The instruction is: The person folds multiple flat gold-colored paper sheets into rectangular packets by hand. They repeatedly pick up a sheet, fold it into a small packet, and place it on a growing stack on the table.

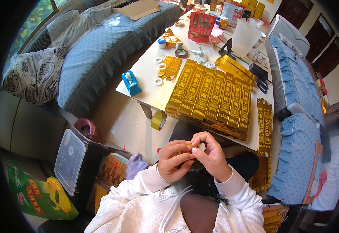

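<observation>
My left hand and my right hand meet above my lap, the fingertips of both pinching a small gold piece that they mostly hide. Just beyond them, on the near edge of the white table, lies a row of long gold printed cardboard boxes, side by side. Flat gold printed box blanks rest at the table's right edge. Flat gold card pieces with small rolls of white tape lie left of the row. A blue tape dispenser stands at the left corner.
Scissors, a black tape roll, a red pouch and a plastic jug are farther back. A wide yellow tape roll hangs at the table's edge. Sofas flank the table; a lidded box stands at the left.
</observation>
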Demonstrator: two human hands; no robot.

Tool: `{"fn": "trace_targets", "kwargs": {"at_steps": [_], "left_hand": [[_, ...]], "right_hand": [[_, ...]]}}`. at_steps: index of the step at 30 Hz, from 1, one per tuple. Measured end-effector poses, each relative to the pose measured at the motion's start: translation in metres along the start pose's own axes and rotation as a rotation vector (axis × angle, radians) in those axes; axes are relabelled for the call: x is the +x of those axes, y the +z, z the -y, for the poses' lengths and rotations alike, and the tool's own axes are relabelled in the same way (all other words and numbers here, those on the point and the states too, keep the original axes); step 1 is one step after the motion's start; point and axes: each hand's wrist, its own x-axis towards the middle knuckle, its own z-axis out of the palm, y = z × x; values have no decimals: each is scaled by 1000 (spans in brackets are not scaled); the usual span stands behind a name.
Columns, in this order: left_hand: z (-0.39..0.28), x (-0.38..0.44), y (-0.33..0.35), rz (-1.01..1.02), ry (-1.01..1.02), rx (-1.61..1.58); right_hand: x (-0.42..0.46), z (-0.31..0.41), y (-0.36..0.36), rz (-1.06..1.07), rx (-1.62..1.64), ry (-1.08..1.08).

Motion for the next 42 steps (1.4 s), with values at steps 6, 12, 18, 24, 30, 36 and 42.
{"fn": "trace_targets", "kwargs": {"at_steps": [6, 12, 18, 24, 30, 36, 42], "left_hand": [[-3, 2, -4, 36, 18, -4], [-5, 0, -1, 55, 22, -5], [-6, -13, 16, -124, -101, -145], [-14, -18, 4, 173, -467, -147], [-17, -16, 3, 217, -446, -114], [-16, -20, 5, 218, -464, -142], [-20, -16, 4, 214, -465, -125]], "right_hand": [[-9, 12, -15, 36, 395, 229], [-13, 11, -15, -31, 242, 331], [-11, 30, -9, -41, 249, 441], [-11, 45, -12, -32, 168, 544], [-16, 46, -10, 4, 80, 405], [-19, 45, -12, 14, 100, 414], [-19, 41, -11, 3, 96, 383]]}}
